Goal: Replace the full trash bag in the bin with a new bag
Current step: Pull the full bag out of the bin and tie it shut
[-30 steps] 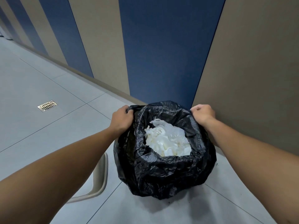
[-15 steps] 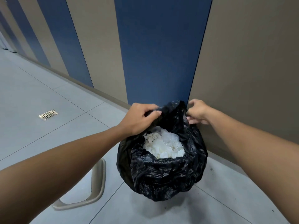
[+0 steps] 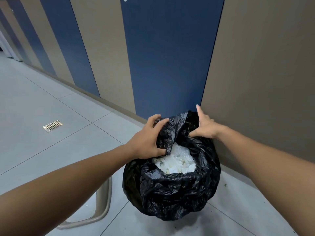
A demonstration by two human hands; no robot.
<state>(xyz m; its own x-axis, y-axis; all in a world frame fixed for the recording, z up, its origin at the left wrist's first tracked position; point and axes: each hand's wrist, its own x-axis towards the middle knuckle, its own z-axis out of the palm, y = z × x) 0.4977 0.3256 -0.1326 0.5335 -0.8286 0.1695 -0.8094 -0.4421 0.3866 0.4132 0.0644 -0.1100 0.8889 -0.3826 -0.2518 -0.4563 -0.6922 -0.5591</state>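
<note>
A full black trash bag (image 3: pixel 172 189) stands on the floor against the wall, its mouth partly drawn together over white paper waste (image 3: pixel 177 163). My left hand (image 3: pixel 146 142) grips a bunched fold of the bag's left rim, thumb below and fingers curled over it. My right hand (image 3: pixel 204 127) pinches the far right rim, with the index finger pointing up along the wall. The bin itself is hidden under the bag, if it is there at all.
A beige curved bin frame or lid ring (image 3: pixel 102 201) lies on the tiles left of the bag. A metal floor drain (image 3: pixel 52 126) sits further left. Blue and beige wall panels (image 3: pixel 170 57) rise right behind the bag. Dark crumbs dot the floor at right (image 3: pixel 225 185).
Both hands have brought the bag's rim inward and upward, narrowing the mouth. My left hand has gathered more plastic; my right index finger has straightened upward.
</note>
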